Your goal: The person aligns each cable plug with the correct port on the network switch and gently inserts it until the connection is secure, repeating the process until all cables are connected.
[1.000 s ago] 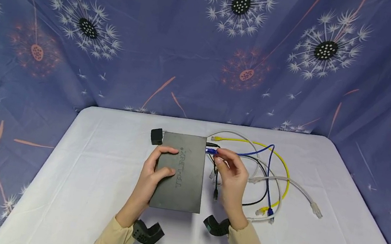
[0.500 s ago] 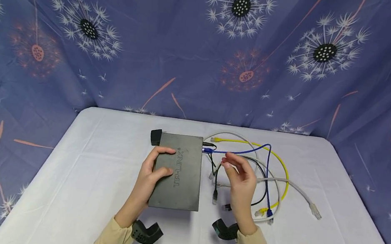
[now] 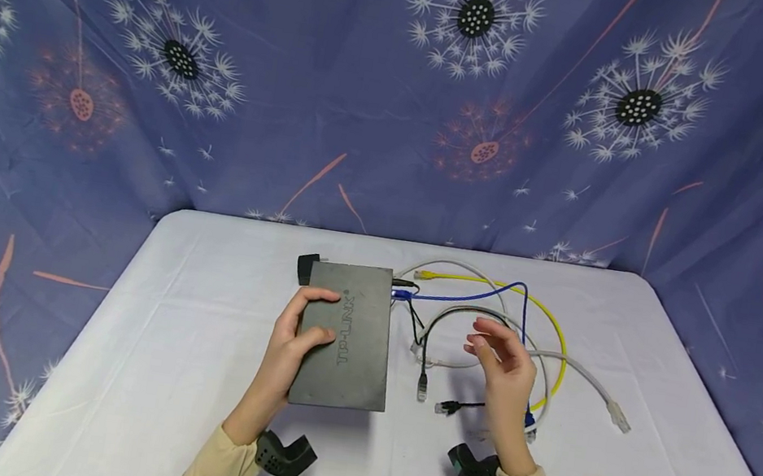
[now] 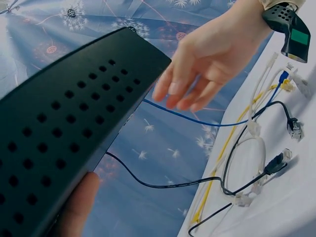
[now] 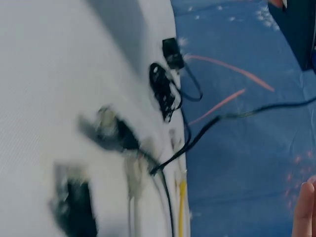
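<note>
My left hand [image 3: 282, 355] grips a dark grey TP-LINK network switch [image 3: 350, 373] by its left side, thumb on top, above the white table. A blue network cable [image 3: 465, 296] runs from a blue plug [image 3: 402, 295] in the switch's right edge. Just behind it, a black power plug [image 3: 407, 284] sits in the same edge. The vented face [image 4: 74, 108] fills much of the left wrist view. My right hand [image 3: 508, 384] hovers over the cables with loosely bent fingers and nothing between them. Nearest to it lies a black network cable's plug [image 3: 448, 408].
A yellow network cable [image 3: 561, 343] and a grey one [image 3: 584, 369] loop across the table's right half. Another black plug [image 3: 422, 388] lies by the switch. A black power adapter [image 3: 306, 269] shows behind its left corner. Patterned cloth [image 3: 316, 80] hangs behind the table.
My right hand has let go of the blue plug at the switch and moved right and toward me. My left hand keeps its grip on the switch, which shifts slightly left.
</note>
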Tool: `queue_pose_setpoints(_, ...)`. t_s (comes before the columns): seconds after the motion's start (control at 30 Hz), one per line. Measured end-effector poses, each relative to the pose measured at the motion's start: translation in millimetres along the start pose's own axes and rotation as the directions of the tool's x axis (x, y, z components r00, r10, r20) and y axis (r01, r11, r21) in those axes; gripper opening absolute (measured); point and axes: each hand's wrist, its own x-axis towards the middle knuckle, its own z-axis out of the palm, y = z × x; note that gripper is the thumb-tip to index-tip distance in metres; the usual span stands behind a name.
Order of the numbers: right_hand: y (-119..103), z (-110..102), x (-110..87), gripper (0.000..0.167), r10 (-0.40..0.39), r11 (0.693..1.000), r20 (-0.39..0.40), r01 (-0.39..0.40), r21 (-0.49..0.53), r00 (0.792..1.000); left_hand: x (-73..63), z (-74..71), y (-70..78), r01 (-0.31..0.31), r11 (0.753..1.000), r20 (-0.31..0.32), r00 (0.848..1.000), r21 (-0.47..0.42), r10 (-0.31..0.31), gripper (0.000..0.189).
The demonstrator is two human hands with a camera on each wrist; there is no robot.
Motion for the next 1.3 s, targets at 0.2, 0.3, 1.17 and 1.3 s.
queue_pose_setpoints(0.2,4,-18,-4.5,0.023,0.057,0.998,-0.013,-0.058,-0.030,0.998,-0.5,-1.4,-1.7,0.016,1.000,0.000,1.000,-0.004,-0.016,0.045)
queue_pose_setpoints(0.3,6,-24,-5.3,0.024,0.071,0.997,-0.023,-0.072,-0.038,0.997,-0.5,-2.0,-2.6,0.017,1.000,-0.002,1.000,-0.006,-0.017,0.045)
queue_pose_setpoints(1.17,21,-63,-8.0,0.029,0.222,0.950,-0.086,-0.235,-0.205,0.971,-2.2,-4.7,-6.4,0.020,1.000,-0.011,1.000,0.010,-0.020,0.044)
queue_pose_setpoints(1.3,26,-68,-7.1,0.030,0.238,0.940,-0.066,-0.247,-0.235,0.969,-2.5,-4.8,-6.5,0.023,1.000,-0.009,1.000,0.009,-0.023,0.044)
